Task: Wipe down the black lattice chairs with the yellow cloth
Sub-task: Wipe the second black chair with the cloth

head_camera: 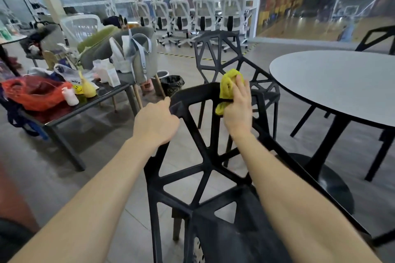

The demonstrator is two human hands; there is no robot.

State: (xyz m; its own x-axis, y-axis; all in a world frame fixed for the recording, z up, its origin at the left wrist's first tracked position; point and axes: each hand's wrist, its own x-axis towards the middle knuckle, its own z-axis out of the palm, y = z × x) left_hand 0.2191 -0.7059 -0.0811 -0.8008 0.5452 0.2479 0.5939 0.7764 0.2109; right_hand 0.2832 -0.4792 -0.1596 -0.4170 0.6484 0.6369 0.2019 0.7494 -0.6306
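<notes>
Now the right hand [236, 109] presses the yellow cloth [227, 89] on the near chair [205, 156] top; left hand [156, 121] grips its corner.

Count: 3 black lattice chairs [205, 177] [215, 53] [378, 38]; 1 yellow cloth [227, 85]; 1 round grey table [331, 83]; 5 white mesh office chairs [143, 14] [160, 14] [181, 13] [204, 13] [230, 13], front row; 1 red plastic bag [36, 94].

The right grip [236, 111] covers the middle of the yellow cloth [228, 83], so where the cloth meets the rail of the near chair [205, 168] cannot be seen. The fingertips of the left grip [156, 123] curl out of sight behind that chair's top corner. Its legs and both forearms run off the bottom edge. The right edge cuts the round table [331, 83] and the far chair [378, 38]. The white office chairs [205, 13] are blurred.
</notes>
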